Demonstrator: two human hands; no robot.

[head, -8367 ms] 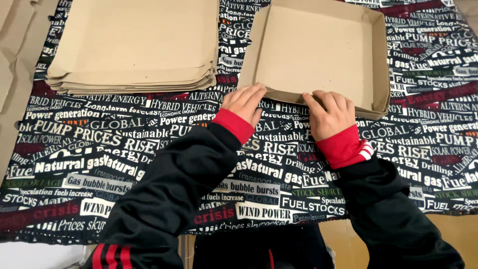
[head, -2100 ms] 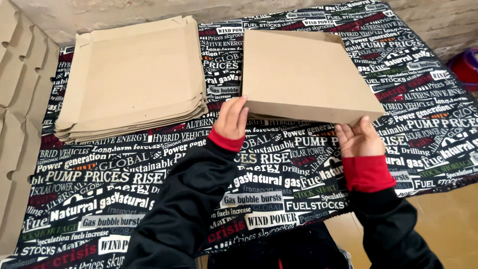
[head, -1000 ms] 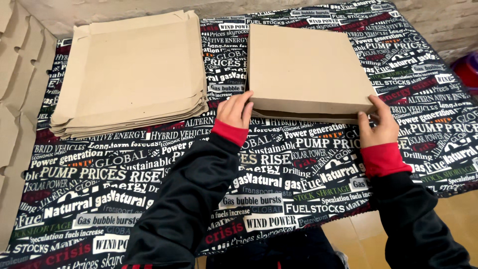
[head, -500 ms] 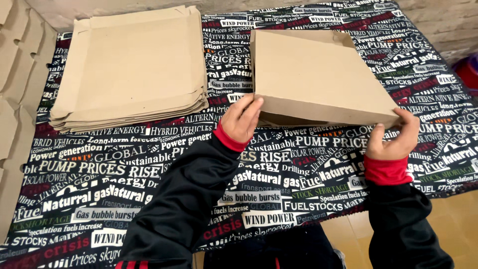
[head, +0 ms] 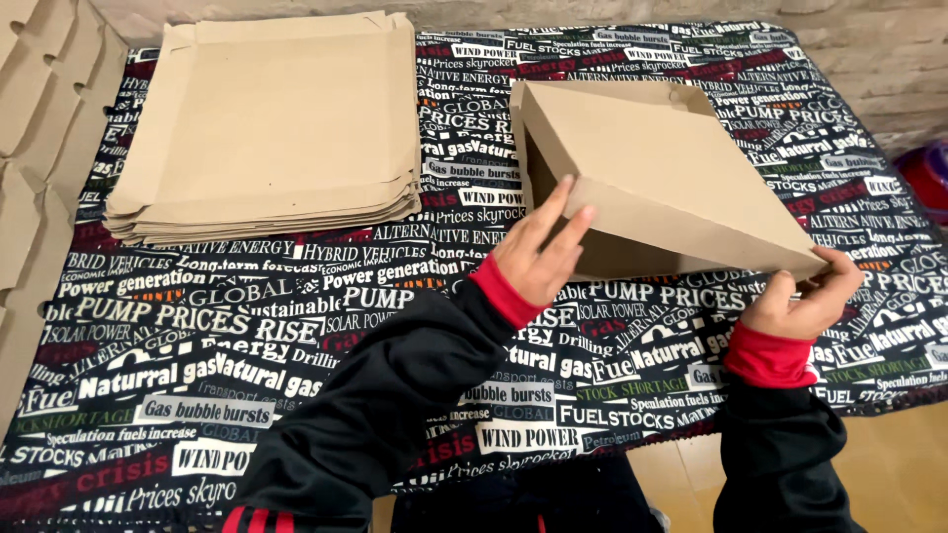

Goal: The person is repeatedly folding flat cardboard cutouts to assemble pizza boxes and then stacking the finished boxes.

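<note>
Nearest: two black sleeves with red cuffs reach forward over the near edge of the table (head: 247, 395), which is covered by a dark cloth printed all over with lettering.

Left hand (head: 538, 257): fingers extended, pressed flat against the near-left corner of the box (head: 662, 178), fingertips on its left side wall. Gripping, not clenched.

Right hand (head: 805, 301): curled around the near-right corner of the box, thumb on top of the edge, fingers underneath. Grasping.

Box: brown cardboard, shallow and square, folded up. Near edge is lifted off the cloth, so it sits tilted, plain bottom panel facing up and towards the camera. Far edge appears low, at or close to the cloth; contact cannot be confirmed. Open inside visible in shadow under the near-left corner.

Further left, well apart from the box: stack (head: 272, 118) of flat unfolded cardboard blanks lying on the cloth at the far-left part of the table.

Left margin, off the table: more cardboard pieces (head: 35, 128), partly cut off by the frame.

Far right: stone wall (head: 869, 59); a red-purple object (head: 923, 178) at the edge, kind not discernible.
</note>
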